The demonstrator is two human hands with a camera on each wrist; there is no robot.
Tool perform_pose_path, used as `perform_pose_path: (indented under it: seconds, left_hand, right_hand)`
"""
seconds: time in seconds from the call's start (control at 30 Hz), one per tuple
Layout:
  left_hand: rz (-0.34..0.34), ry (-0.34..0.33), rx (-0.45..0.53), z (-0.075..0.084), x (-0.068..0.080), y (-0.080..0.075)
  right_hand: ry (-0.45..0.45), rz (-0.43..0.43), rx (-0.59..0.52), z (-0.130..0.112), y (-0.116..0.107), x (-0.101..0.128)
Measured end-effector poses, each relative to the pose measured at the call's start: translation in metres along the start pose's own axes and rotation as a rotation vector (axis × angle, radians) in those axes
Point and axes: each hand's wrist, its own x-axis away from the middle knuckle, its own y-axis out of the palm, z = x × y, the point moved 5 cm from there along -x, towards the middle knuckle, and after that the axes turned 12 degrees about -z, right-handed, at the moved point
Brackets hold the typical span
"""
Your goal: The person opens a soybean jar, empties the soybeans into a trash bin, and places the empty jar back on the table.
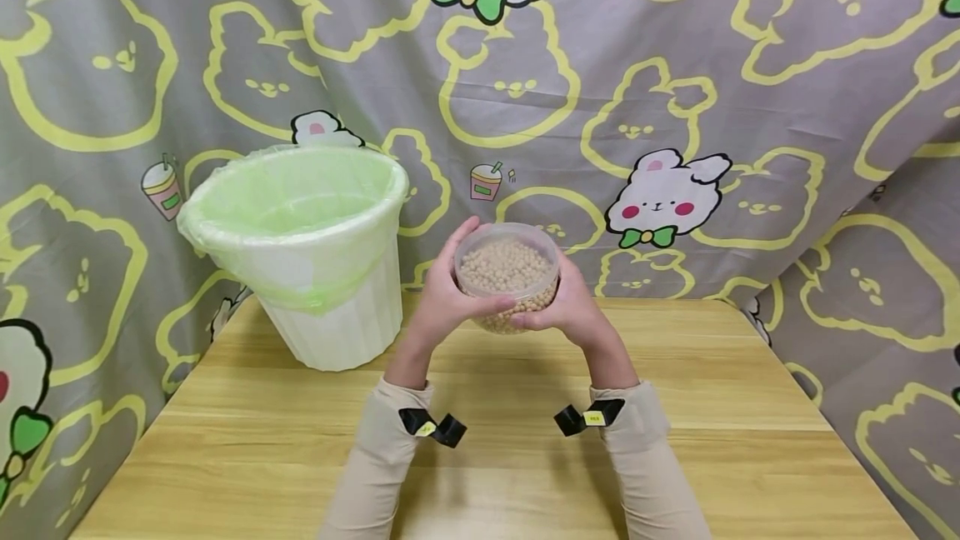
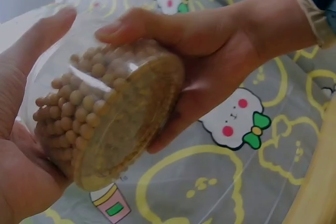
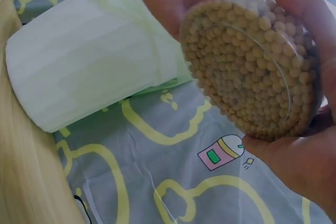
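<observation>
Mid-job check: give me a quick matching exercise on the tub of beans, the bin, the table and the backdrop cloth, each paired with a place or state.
Things:
1. clear tub of beans
2. white bin
3. wooden table
4. grey cloth

States:
a. hangs behind the scene, printed with rabbits
b. held off the table by the left hand and right hand
c. lined with a green bag
d. bears the bin at its back left

Pairs: 1-b, 2-c, 3-d, 4-a

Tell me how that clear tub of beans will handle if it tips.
The clear tub looks open-topped, so the loose round beans would likely spill and roll. Packed nearly full, it is probably heavy for its size. The left hand and right hand both grip its smooth, possibly slippery wall.
</observation>
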Motion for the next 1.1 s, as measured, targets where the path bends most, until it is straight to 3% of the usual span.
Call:
perform_pose_path:
  seconds: [0.1, 0.37, 0.73, 1.1]
  left_hand:
    - [-0.032, 0.013, 0.013, 0.001, 0.001, -0.004]
    - [0.102, 0.080, -0.100, 0.006, 0.002, -0.003]
    - [0.147, 0.104, -0.002, 0.008, 0.005, -0.015]
    - [0.169, 0.073, 0.191, -0.014, 0.006, -0.047]
  right_hand:
    - [0.000, -0.027, 0.000, -0.001, 0.003, -0.001]
    - [-0.026, 0.024, 0.073, -0.001, 0.006, -0.002]
    - [-0.006, 0.027, 0.039, -0.003, 0.003, 0.000]
    - [-0.019, 0.084, -0.010, -0.009, -0.019, 0.008]
